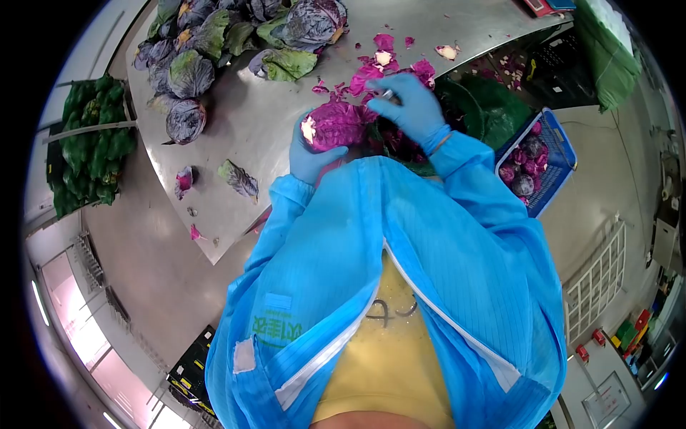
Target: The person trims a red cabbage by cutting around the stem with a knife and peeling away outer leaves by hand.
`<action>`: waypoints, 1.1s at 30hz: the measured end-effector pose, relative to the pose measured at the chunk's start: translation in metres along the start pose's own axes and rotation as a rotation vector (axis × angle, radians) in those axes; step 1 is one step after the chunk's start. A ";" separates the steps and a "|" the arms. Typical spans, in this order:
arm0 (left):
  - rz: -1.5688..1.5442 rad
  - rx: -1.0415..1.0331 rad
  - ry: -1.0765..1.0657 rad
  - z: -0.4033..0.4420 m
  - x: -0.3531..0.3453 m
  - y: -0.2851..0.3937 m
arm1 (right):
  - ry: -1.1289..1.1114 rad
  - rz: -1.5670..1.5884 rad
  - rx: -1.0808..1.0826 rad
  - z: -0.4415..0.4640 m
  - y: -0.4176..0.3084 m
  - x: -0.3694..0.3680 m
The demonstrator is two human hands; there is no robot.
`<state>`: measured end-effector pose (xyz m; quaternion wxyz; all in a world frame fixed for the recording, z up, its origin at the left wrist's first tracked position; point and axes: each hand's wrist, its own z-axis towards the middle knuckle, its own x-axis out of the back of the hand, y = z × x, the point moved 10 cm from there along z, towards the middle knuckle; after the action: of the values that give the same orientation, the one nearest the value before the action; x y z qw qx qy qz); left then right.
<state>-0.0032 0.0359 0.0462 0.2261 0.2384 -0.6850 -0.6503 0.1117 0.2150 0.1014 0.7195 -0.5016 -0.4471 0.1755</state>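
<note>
A peeled red cabbage (339,127) rests at the table's near edge, its pale cut stem facing left. My left hand (311,154), in a blue glove, is wrapped round its lower left side. My right hand (413,107), also gloved in blue, is curled just above and right of the cabbage. A small shiny metal thing (388,94) shows at its fingers; its kind is too hidden to tell. Loose purple leaves (366,77) and white stem bits (383,57) lie beyond the cabbage.
Several unpeeled cabbages (187,75) are heaped at the far left of the steel table (236,136). To the right are a green mesh bag (500,107), a blue crate (564,161) with peeled cabbages, and a black crate (561,68). Filled green net sacks (89,143) stand at left.
</note>
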 end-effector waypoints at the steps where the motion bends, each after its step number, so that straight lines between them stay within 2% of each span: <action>1: -0.001 -0.036 -0.019 0.002 -0.005 0.006 | -0.055 0.030 0.038 -0.003 -0.002 -0.018; 3: 0.010 -0.029 -0.001 0.003 -0.010 0.014 | -0.048 0.198 0.004 -0.007 -0.004 -0.038; 6: 0.025 -0.052 0.024 0.003 -0.006 0.014 | -0.045 0.194 -0.017 -0.007 -0.008 -0.039; 8: 0.014 -0.083 0.023 0.002 -0.004 0.012 | -0.001 0.045 0.083 -0.008 -0.015 -0.036; 12: 0.050 -0.093 0.043 0.003 -0.001 0.010 | 0.064 0.118 0.024 -0.009 -0.012 -0.035; 14: 0.086 -0.096 0.045 0.002 0.003 0.011 | 0.001 0.576 -0.122 -0.006 0.018 -0.056; 17: 0.152 -0.071 0.065 0.003 0.006 0.011 | 0.009 0.682 -0.117 -0.008 -0.010 -0.036; 18: 0.348 -0.005 0.133 0.003 0.012 0.013 | 0.067 0.463 0.047 -0.007 -0.034 -0.017; 19: 0.546 0.067 0.199 -0.001 0.019 0.016 | 0.058 0.464 0.044 -0.007 -0.043 -0.010; 21: 0.569 0.116 0.240 -0.001 0.026 0.010 | 0.093 0.402 -0.017 -0.006 -0.045 0.008; 22: 0.306 0.081 0.235 0.001 0.030 -0.004 | 0.123 0.380 -0.053 -0.001 -0.025 0.013; 23: 0.041 0.048 0.227 0.003 0.034 -0.018 | 0.122 0.082 -0.043 -0.001 -0.015 0.023; 24: -0.097 0.062 0.186 0.003 0.026 -0.013 | 0.092 0.103 -0.057 -0.002 -0.003 0.020; 25: -0.099 0.059 0.188 0.001 0.024 -0.007 | 0.059 0.124 -0.068 -0.005 0.008 0.011; 27: -0.391 0.317 0.119 -0.005 0.010 -0.025 | -0.057 0.564 -0.099 -0.013 0.014 -0.023; 28: -0.392 0.316 0.123 -0.006 0.009 -0.025 | -0.084 0.634 -0.032 -0.016 -0.004 -0.031; 30: -0.587 0.385 0.087 -0.009 -0.006 -0.029 | -0.073 0.567 0.090 -0.014 -0.016 -0.045; 32: -0.582 0.340 0.094 -0.012 -0.012 -0.020 | -0.038 0.596 0.138 -0.013 -0.015 -0.048; 33: -0.576 0.298 0.101 -0.014 -0.012 -0.013 | -0.138 0.768 -0.086 -0.014 -0.004 -0.057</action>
<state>0.0152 0.0324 0.0340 0.0291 0.4849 -0.6648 -0.5675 0.0915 0.1653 0.0770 0.5481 -0.6491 -0.2809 0.4466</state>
